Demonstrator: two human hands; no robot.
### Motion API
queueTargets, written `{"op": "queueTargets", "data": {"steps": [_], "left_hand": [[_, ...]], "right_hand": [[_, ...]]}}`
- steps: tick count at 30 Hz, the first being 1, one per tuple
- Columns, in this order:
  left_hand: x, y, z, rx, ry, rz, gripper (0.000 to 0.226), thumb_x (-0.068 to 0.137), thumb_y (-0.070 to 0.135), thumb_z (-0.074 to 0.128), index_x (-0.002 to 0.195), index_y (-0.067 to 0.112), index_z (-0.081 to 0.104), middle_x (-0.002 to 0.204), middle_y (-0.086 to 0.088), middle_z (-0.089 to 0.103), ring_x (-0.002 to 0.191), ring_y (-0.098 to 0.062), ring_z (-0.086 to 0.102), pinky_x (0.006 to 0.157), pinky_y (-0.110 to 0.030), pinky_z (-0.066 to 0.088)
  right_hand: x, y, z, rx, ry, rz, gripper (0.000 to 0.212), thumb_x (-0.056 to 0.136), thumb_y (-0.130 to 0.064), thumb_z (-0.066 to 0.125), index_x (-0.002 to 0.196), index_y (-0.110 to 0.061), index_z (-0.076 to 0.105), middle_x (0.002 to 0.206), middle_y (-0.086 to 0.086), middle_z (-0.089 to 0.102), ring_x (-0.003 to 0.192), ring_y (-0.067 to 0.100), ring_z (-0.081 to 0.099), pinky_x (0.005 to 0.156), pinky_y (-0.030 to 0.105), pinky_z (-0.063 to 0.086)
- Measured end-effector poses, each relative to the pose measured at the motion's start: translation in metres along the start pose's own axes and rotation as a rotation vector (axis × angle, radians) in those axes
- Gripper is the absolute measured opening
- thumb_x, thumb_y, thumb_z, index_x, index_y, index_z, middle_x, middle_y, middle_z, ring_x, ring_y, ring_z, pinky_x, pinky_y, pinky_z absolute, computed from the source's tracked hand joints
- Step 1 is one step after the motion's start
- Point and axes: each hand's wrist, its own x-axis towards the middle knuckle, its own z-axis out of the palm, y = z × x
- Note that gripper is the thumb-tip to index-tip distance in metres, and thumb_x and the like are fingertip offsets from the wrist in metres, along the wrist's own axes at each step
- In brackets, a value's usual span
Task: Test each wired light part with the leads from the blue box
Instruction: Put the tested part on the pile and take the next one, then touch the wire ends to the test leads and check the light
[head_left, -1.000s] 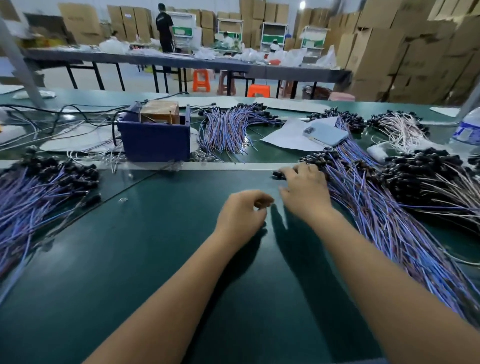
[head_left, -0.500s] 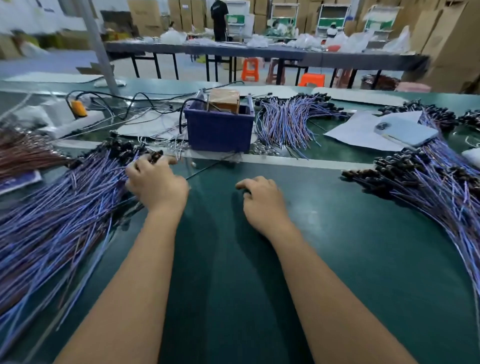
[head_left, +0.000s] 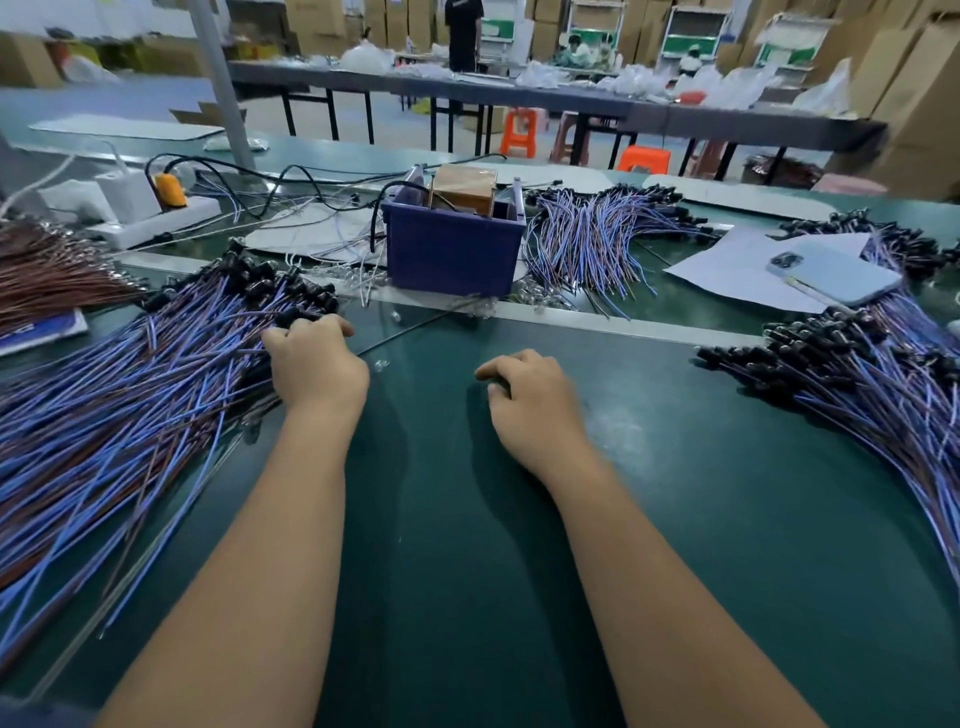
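Curled left hand (head_left: 318, 364) fingers are gripping black-capped wired parts (head_left: 156, 374) at the pile edge; right hand (head_left: 530, 400) is resting loosely curled, empty, on green mat (head_left: 467, 545) below blue box (head_left: 453, 253).

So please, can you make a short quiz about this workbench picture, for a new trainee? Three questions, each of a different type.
1. True or false: the phone lies on a white sheet of paper.
2. Which hand touches a pile of wired parts? A) left hand B) right hand C) both
3. Fill in: the brown block sits inside the ______ box.

Key
1. True.
2. A: the left hand is at the left pile; the right hand rests on the green mat, fingers curled, apart from the right pile.
3. Blue.
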Motion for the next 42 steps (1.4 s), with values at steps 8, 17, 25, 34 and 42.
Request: {"op": "queueTargets", "data": {"steps": [8,17,25,34,42], "left_hand": [[-0.013,0.030,-0.008,-0.538,0.281,0.261,0.016,0.088,0.017,0.063,0.089,0.007,0.076,0.086,-0.008,0.071,0.087,-0.027,0.063,0.083,-0.034,0.046],[-0.068,0.085,-0.018,-1.588,-1.009,0.243,0.047,0.085,0.027,0.042,0.048,0.009,0.064,0.060,-0.009,0.062,0.066,-0.020,0.059,0.066,-0.025,0.050],[-0.049,0.066,-0.010,-1.278,-0.745,0.010,0.050,0.097,0.019,0.047,0.050,0.013,0.063,0.056,-0.003,0.061,0.062,-0.015,0.061,0.071,-0.031,0.051],[-0.041,0.070,0.010,-1.273,-0.533,-0.032,0.027,0.101,0.019,0.048,0.084,0.013,0.069,0.067,0.001,0.067,0.060,-0.010,0.062,0.055,-0.024,0.054],[-0.035,0.073,0.014,-1.218,-0.439,0.011,0.018,0.095,0.004,0.050,0.097,0.014,0.065,0.069,0.003,0.063,0.060,-0.006,0.059,0.057,-0.019,0.052]], "right_hand": [[0.004,-0.004,0.001,0.384,0.102,0.011,0.026,0.096,-0.005,0.044,0.107,-0.012,0.067,0.096,0.002,0.064,0.088,0.017,0.057,0.075,0.021,0.041],[0.019,-0.008,-0.020,1.547,-0.124,0.426,0.047,0.105,-0.036,0.028,0.098,-0.002,0.060,0.051,0.002,0.060,0.045,0.010,0.054,0.046,0.020,0.044],[0.023,0.004,-0.012,1.343,0.108,0.331,0.039,0.105,-0.007,0.033,0.143,-0.009,0.029,0.064,0.002,0.070,0.053,0.010,0.064,0.055,0.020,0.052],[0.014,-0.005,-0.009,1.032,-0.006,0.175,0.018,0.099,-0.001,0.046,0.090,-0.007,0.060,0.070,0.008,0.066,0.054,0.012,0.058,0.055,0.020,0.051],[0.012,-0.005,-0.005,0.816,-0.060,0.110,0.015,0.092,-0.007,0.061,0.085,-0.012,0.073,0.074,-0.002,0.067,0.070,0.007,0.057,0.070,0.023,0.047]]}}
